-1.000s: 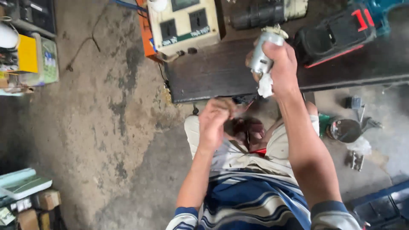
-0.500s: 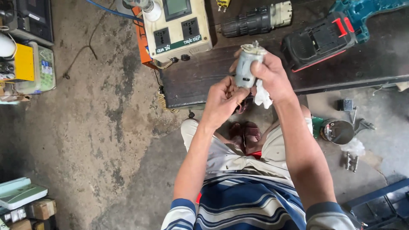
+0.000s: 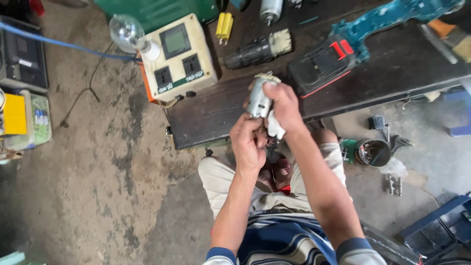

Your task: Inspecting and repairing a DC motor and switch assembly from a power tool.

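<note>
From my feed, my right hand [image 3: 284, 105] covers most of the small silver motor [image 3: 258, 100], and my left hand [image 3: 248, 145] hides its lower end, so I can't tell what's under there. The white rag [image 3: 274, 128] only pokes out below my palm. At 12 o'clock a second metal cylinder [image 3: 270, 10] is cut off by the top edge. At 1 o'clock the teal drill body [image 3: 387, 19] runs out of frame. The stuff between my knees is too dark to make out.

A dark workbench [image 3: 211, 113] carries a socket box [image 3: 179, 54] and teal drill [image 3: 363, 39].
</note>
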